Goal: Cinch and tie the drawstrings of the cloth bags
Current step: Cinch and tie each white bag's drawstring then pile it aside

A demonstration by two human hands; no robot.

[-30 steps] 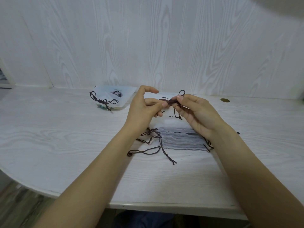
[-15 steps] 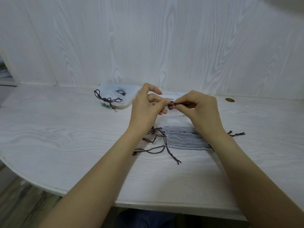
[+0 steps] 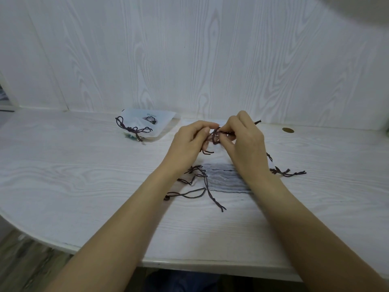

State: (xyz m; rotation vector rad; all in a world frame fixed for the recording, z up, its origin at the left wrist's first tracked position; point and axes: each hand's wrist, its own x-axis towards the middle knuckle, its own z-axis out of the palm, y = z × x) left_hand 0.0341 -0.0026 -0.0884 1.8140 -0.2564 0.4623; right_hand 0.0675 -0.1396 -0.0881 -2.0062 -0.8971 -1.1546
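- Head view looks down on a white wood-grain table [image 3: 84, 175] set against a white panelled wall [image 3: 189, 49].
- Far left of the stack of cloth bags, near the wall, lies a tied pouch [image 3: 150, 125], pale with a small printed picture; its dark cord bow [image 3: 131, 129] spreads over its left edge.
- Just left of the stack, loose dark drawstrings [image 3: 197, 186] trail over the tabletop in loops and frayed ends, toward the person.
- Left hand [image 3: 189, 144] hovers over the far end of the stack, fingers curled, thumb and forefinger pinched on a dark drawstring knot [image 3: 215, 137].
- At the middle lies the stack of cloth bags [image 3: 223, 178], flat, its grey layered edges showing between the two wrists.
- Right hand [image 3: 244, 144] meets the left one over the far end of the stack, fingertips closed on the same knot; a cord end [image 3: 257, 122] pokes out behind its knuckles.
- Right of the stack, another drawstring end [image 3: 287, 172] rests on the table beside the right wrist.
- Farther right of the stack, near the wall, a small brass-coloured disc [image 3: 288, 130] sits in the tabletop.
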